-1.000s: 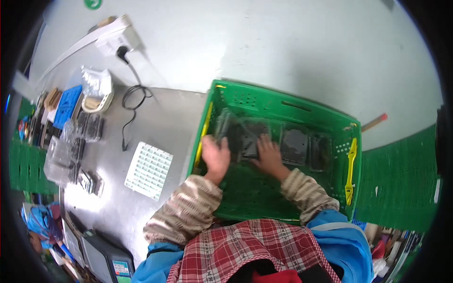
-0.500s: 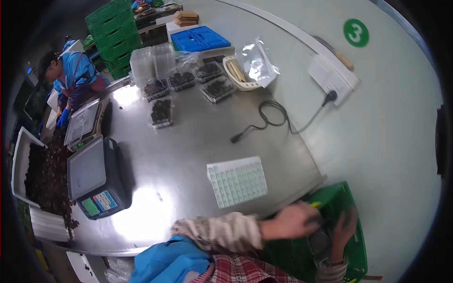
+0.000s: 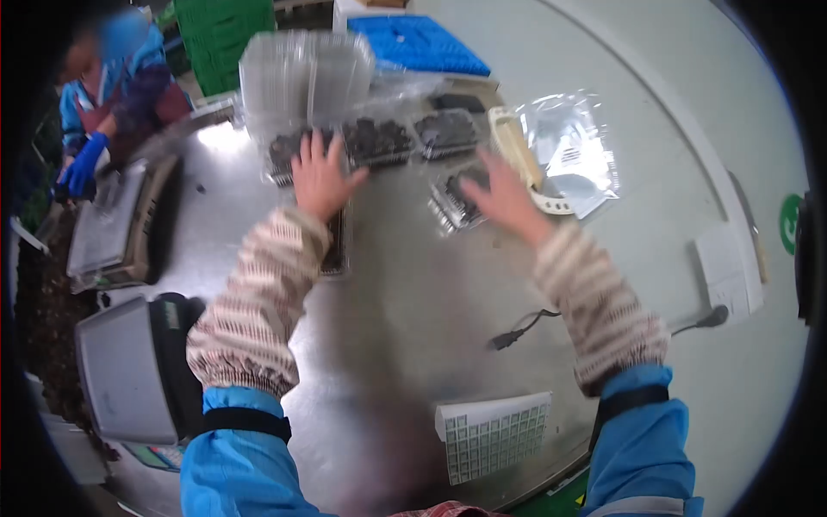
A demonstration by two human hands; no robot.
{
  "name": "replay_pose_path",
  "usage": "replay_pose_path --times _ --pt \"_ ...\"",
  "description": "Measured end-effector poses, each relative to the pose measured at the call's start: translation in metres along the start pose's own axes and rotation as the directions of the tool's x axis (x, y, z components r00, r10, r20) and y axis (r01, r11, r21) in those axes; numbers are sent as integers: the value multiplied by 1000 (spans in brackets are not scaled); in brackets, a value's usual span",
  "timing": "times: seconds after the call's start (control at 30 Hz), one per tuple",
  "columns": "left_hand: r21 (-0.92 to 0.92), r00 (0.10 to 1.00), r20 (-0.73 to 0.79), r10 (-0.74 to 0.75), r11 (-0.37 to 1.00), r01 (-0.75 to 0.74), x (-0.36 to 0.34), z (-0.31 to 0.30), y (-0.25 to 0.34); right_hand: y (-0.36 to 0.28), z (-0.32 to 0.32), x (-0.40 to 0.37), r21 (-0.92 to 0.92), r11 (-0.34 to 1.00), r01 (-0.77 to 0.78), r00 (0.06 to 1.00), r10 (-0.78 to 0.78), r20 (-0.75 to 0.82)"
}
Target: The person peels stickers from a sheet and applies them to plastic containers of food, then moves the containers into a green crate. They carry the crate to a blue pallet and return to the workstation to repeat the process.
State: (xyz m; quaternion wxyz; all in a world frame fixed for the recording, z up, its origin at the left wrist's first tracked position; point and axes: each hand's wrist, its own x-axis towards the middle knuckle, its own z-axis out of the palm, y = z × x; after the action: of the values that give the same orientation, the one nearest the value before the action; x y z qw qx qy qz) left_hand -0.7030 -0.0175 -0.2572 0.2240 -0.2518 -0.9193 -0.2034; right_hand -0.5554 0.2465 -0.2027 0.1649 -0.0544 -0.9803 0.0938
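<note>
My left hand [image 3: 321,179] is spread open over the clear plastic boxes of dark, lumpy produce. Its fingertips overlap the left box [image 3: 280,157], and a second box [image 3: 341,250] lies partly hidden under the wrist. My right hand [image 3: 504,196] has its fingers apart at the right side of another filled box [image 3: 452,207], with thumb and forefinger over its edge. Whether those fingers touch the box is hard to see. Two more filled boxes, a middle one [image 3: 376,140] and a right one [image 3: 446,133], stand in the row behind.
Behind the row are stacked empty clear containers [image 3: 301,77] and a blue folded crate [image 3: 418,45]. To the right lie a white basket [image 3: 551,205], plastic bags [image 3: 573,142] and a cable [image 3: 508,339]. A label sheet [image 3: 495,439] is near me; a scale [image 3: 129,370] and a co-worker [image 3: 121,86] are left.
Both hands have moved from the green crate at the lower right to the filled boxes at the back of the table. The view has shifted closer to those boxes.
</note>
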Motion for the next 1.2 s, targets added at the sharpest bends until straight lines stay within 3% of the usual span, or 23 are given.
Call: replay_pose_path --times 0.1,0.17,0.2,0.27,0.43,0.53,0.67,0.7,0.77,0.9,0.93,0.97,1.0,1.03,1.07,1.1,1.13,1.17,1.2 --pt "9 992 -109 57 998 -56 38 62 -29 22 55 88 -179 983 -30 1000 29 -10" --pt "191 987 142 81 976 -107 36 86 -40 35 89 117 -290 956 -53 996 70 49" --pt "193 982 178 57 977 -92 39 92 -40 56 115 125 -309 950 -56 978 114 175" --pt "191 970 209 122 968 -163 41 90 -39 51 134 111 -383 920 -89 991 121 59" --pt "180 976 162 146 968 -175 33 85 -35 55 125 92 -345 938 34 993 8 119" --pt "120 976 157 153 978 -173 -11 46 -34 17 98 39 -350 936 42 990 8 141" --pt "75 978 198 71 993 -87 -107 -40 -11 -26 53 -49 -157 958 240 965 -219 142" --pt "68 976 210 63 995 -79 -133 -60 -8 -34 40 -67 -150 961 233 968 -214 130" --pt "51 968 251 30 998 -44 -181 -99 3 -46 15 -99 -8 940 342 913 -330 238" --pt "-50 967 254 7 999 5 -224 -157 13 -40 -34 -156 45 927 373 907 -374 194" --pt "-38 981 174 89 996 -84 -214 -163 10 -32 -41 -172 -25 982 185 980 -183 77" --pt "-95 970 224 96 993 -76 -201 -162 10 -22 -47 -183 -77 997 -14 999 10 -49" --pt "-152 956 272 106 986 -66 -187 -158 11 -13 -52 -189 -87 996 -14 999 9 -51" --pt "-192 899 418 128 980 -51 -178 -145 6 -2 -55 -192 84 964 -254 967 251 37" --pt "-202 901 410 146 977 -66 -161 -141 8 5 -58 -195 230 840 -491 871 468 150" --pt "-152 735 674 80 988 31 -144 -137 12 9 -62 -192 227 838 -497 868 478 133" --pt "-71 494 870 10 992 106 -133 -133 18 13 -66 -188 216 684 -697 705 597 383" --pt "-133 638 763 104 991 -2 -135 -132 22 19 -69 -187 146 499 -854 476 639 604" --pt "-131 634 766 108 991 -11 -136 -135 21 22 -67 -192 150 491 -858 472 641 605"
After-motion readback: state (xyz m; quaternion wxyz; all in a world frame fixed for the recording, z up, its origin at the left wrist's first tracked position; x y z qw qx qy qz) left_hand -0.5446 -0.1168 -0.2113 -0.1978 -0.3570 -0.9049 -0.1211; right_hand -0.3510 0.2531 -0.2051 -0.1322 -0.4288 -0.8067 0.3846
